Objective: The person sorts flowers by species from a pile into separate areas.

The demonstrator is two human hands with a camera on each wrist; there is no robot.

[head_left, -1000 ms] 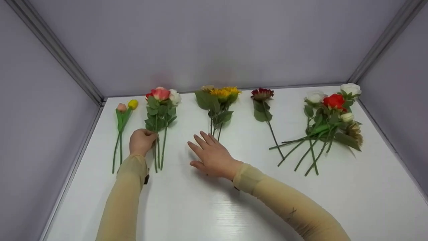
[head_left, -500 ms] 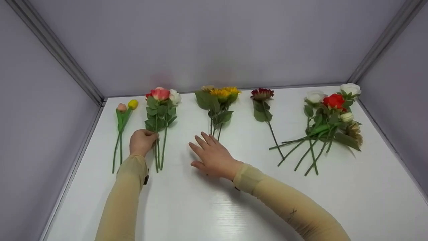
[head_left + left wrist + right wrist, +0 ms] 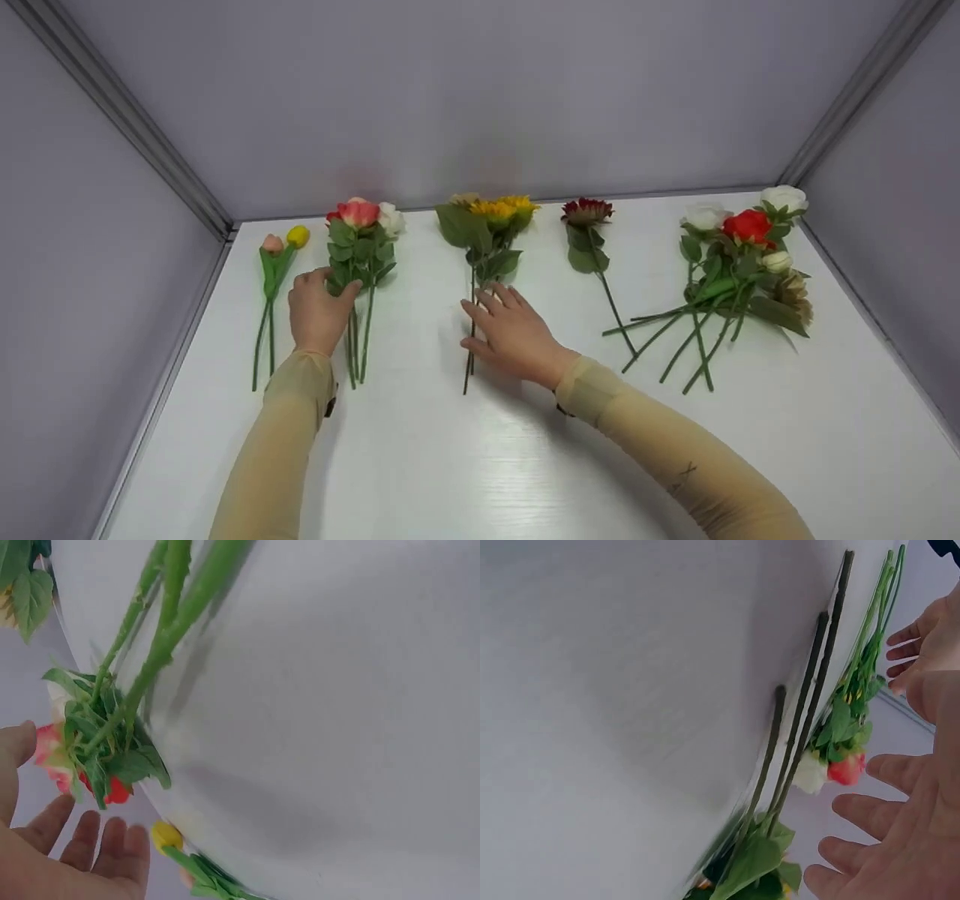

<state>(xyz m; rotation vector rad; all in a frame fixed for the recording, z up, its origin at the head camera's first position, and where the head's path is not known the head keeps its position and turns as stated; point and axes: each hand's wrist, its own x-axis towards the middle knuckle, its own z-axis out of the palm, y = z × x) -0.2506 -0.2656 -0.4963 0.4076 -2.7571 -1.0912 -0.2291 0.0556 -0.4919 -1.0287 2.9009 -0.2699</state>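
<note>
A bunch of roses (image 3: 358, 216), pink, red and white, lies on the white table at the left. Over its leaves and stems hovers my left hand (image 3: 319, 315), thumb and fingers apart; the left wrist view shows nothing gripped between them. My right hand (image 3: 521, 337) is spread with straight fingers above the stems of the sunflowers (image 3: 501, 210), hiding part of them. In the right wrist view the dark sunflower stems (image 3: 810, 697) lie apart from its fingers (image 3: 870, 814). Two tulips (image 3: 298, 237), yellow and peach, lie left of my left hand.
One dark red flower (image 3: 587, 212) lies right of the sunflowers. At the far right is a crossed pile with a red rose (image 3: 748, 226), white roses (image 3: 784, 199) and a brownish flower (image 3: 793, 302). Grey walls (image 3: 480, 97) enclose the table's back and sides.
My left hand has let go of the rose stems, its fingers parting and reaching slightly farther forward. My right hand has shifted right, and more of the sunflower stems shows beside it.
</note>
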